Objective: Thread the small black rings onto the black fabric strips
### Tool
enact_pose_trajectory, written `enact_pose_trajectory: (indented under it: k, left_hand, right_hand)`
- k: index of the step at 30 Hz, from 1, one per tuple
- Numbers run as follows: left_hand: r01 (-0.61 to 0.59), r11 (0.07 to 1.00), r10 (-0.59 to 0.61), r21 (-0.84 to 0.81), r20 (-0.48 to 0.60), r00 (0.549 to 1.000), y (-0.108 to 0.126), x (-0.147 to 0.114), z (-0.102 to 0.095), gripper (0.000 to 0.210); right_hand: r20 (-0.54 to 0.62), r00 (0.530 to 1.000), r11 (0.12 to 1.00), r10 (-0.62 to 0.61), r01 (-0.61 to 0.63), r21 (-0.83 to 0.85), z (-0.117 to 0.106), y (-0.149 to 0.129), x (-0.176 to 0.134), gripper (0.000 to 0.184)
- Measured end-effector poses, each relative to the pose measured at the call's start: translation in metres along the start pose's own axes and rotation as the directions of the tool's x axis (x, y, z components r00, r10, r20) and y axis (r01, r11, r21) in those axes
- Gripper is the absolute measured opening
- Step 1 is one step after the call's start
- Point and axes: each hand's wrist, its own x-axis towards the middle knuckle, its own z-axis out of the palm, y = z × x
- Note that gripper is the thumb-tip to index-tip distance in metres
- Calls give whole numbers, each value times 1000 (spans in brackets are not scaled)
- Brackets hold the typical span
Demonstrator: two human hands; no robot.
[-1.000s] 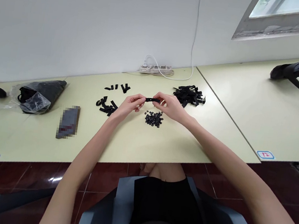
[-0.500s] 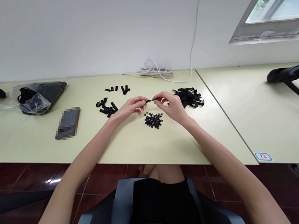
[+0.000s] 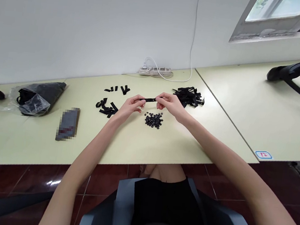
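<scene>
A short black fabric strip [image 3: 149, 100] is stretched level between my two hands, just above the table. My left hand [image 3: 132, 106] pinches its left end, and my right hand [image 3: 169, 104] pinches the right end. A small light spot shows on the strip near my right fingertips; I cannot make out what it is. Below the strip lies a pile of small, round black pieces with holes [image 3: 153, 120]. Beyond my right hand is a heap of black strips [image 3: 188, 96]. Left of my left hand lie several loose black strips [image 3: 108, 110], with a few more [image 3: 125, 89] farther back.
A blurred dark flat object [image 3: 67, 124] lies at the left, near a black bag in clear plastic [image 3: 41, 98]. Against the wall sits a power strip [image 3: 159, 71] with a white cable. A black curved frame [image 3: 296, 77] stands on the right-hand table [image 3: 248, 113].
My hands have moved slightly apart. The strip, mostly hidden by the fingers before, now shows as a straight flat length between them.
</scene>
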Motion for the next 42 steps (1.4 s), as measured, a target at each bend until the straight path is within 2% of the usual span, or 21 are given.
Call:
enact_pose_trajectory:
  k: [6, 12, 15, 19, 21, 24, 29, 36, 39, 42]
  left_hand:
    - [-3, 999, 4, -39, 12, 1000, 0, 0, -2, 36]
    - [8, 998, -8, -59, 4, 1000, 0, 2, 0, 37]
    - [21, 999, -21, -50, -2, 1000, -2, 3, 0, 38]
    - [20, 995, -19, -93, 8, 1000, -4, 4, -1, 46]
    - [17, 994, -15, -110, 14, 1000, -3, 4, -1, 50]
    - [17, 995, -16, -102, 9, 1000, -1, 4, -2, 54]
    - [5, 1000, -5, -5, 8, 1000, 1, 2, -2, 45]
    - [3, 997, -12, 72, 128, 992, 0, -2, 2, 45]
    - [-14, 996, 1, 92, 135, 991, 1, -2, 3, 42]
    - [-43, 993, 35, 112, 70, 997, -2, 4, -4, 35]
  right_hand:
    - [49, 981, 964, 189, -195, 183, -2, 1, -1, 33]
    - [72, 977, 921, 200, -213, 328, -1, 8, 5, 26]
    - [44, 985, 949, 164, -170, 266, 0, 9, 7, 30]
    - [21, 1000, 998, -4, 3, 57, 1, 10, 5, 35]
    - [16, 996, 996, -84, 85, -28, 2, 12, 4, 36]
    - [8, 991, 987, -134, 134, -84, 3, 14, 3, 35]
    - [6, 988, 983, -155, 155, -97, 2, 16, 4, 33]
    - [-16, 989, 986, -150, 148, -75, -2, 19, 8, 33]
    - [-86, 986, 989, -140, 136, -52, -10, 22, 14, 34]
    - [-200, 975, 995, -101, 98, -25, -25, 29, 23, 35]
